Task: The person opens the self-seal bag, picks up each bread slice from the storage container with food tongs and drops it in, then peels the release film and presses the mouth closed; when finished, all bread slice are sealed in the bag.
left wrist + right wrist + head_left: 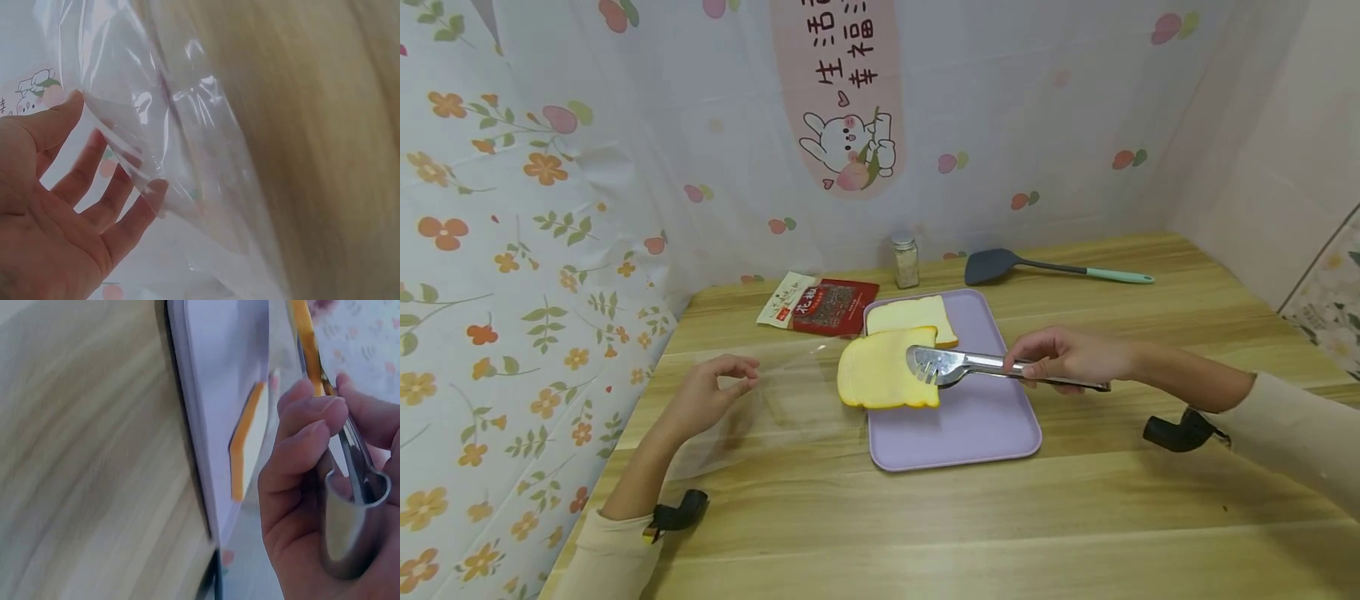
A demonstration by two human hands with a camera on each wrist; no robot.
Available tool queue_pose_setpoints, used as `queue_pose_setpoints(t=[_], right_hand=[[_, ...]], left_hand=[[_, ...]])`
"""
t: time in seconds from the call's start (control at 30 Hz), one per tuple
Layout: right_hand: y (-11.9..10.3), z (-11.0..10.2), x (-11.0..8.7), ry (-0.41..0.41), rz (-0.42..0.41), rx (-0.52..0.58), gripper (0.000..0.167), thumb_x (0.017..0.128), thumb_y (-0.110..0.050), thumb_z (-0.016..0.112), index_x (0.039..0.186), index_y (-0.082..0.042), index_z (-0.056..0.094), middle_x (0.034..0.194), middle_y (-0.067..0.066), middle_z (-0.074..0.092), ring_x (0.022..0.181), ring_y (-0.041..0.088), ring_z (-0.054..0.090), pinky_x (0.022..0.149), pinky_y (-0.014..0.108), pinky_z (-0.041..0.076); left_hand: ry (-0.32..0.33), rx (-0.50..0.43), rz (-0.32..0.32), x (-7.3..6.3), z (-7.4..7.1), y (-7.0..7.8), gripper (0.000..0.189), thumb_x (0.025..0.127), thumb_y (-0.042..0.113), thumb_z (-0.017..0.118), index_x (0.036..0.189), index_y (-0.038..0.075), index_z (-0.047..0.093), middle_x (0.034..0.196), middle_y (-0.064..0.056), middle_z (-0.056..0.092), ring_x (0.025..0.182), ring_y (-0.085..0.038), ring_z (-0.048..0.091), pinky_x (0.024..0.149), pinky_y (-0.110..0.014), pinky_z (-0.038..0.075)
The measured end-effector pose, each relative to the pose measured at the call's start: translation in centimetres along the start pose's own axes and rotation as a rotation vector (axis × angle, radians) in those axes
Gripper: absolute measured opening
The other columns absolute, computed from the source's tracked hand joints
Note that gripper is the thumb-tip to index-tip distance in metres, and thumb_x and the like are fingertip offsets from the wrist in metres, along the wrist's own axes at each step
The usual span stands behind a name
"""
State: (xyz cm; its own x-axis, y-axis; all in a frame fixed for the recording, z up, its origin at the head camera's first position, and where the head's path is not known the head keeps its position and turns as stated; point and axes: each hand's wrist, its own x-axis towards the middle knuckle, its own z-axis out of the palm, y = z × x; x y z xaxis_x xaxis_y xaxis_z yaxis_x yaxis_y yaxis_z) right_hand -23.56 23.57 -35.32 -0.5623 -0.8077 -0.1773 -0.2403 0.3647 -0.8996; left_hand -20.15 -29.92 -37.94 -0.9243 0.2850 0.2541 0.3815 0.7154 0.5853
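Metal tongs (987,363) are gripped in my right hand (1078,354), their handles squeezed between thumb and fingers. Their jaws clamp a slice of toast bread (883,371), held above the left part of a purple tray (985,425). A second bread slice (917,313) lies at the tray's back and is partly covered by the first. Left of the tray, my left hand (703,396) holds the edge of a clear plastic bag (140,81), thumb on one side and fingers against the film. The bag's far end lies close to the held slice.
Behind the tray stand a red-and-white spice packet (827,305) and a small glass seasoning jar (905,260). A dark spatula (1052,265) with a mint handle end lies at the back right. The wooden table (925,533) meets patterned cloth walls at the back and left.
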Motion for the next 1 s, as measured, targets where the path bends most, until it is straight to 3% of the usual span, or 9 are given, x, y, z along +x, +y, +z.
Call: queue_pose_setpoints(t=[0.23,0.5,1.0], right_hand=[[-0.6,1.6,1.8,0.041,0.082,-0.01,0.025,0.102,-0.016,0.056,0.122,0.0,0.06,0.093,0.018,0.058,0.053,0.016,0.045,0.044,0.028,0.043],[-1.0,2.4,3.9,0.013,0.07,0.041,0.023,0.102,-0.013,0.055,0.121,0.001,0.059,0.089,0.012,0.059,0.047,0.016,0.045,0.043,0.029,0.043],[-1.3,3.8,7.8,-0.032,0.055,0.104,0.021,0.103,-0.012,0.054,0.121,-0.006,0.063,0.086,0.009,0.06,0.046,0.015,0.044,0.044,0.025,0.041]], left_hand=[[0.032,0.01,0.025,0.0,0.0,-0.1,0.008,0.092,0.004,0.07,0.099,0.001,0.071,0.11,-0.016,0.071,0.102,-0.034,0.065,0.09,-0.056,0.047],[0.04,0.019,0.058,0.0,0.1,0.1,0.002,0.09,0.001,0.071,0.087,0.002,0.072,0.111,-0.015,0.071,0.106,-0.035,0.065,0.09,-0.052,0.048],[0.033,0.015,0.077,-0.1,0.3,0.3,0.006,0.089,-0.001,0.071,0.088,0.004,0.072,0.111,-0.014,0.071,0.106,-0.034,0.065,0.089,-0.052,0.049]])
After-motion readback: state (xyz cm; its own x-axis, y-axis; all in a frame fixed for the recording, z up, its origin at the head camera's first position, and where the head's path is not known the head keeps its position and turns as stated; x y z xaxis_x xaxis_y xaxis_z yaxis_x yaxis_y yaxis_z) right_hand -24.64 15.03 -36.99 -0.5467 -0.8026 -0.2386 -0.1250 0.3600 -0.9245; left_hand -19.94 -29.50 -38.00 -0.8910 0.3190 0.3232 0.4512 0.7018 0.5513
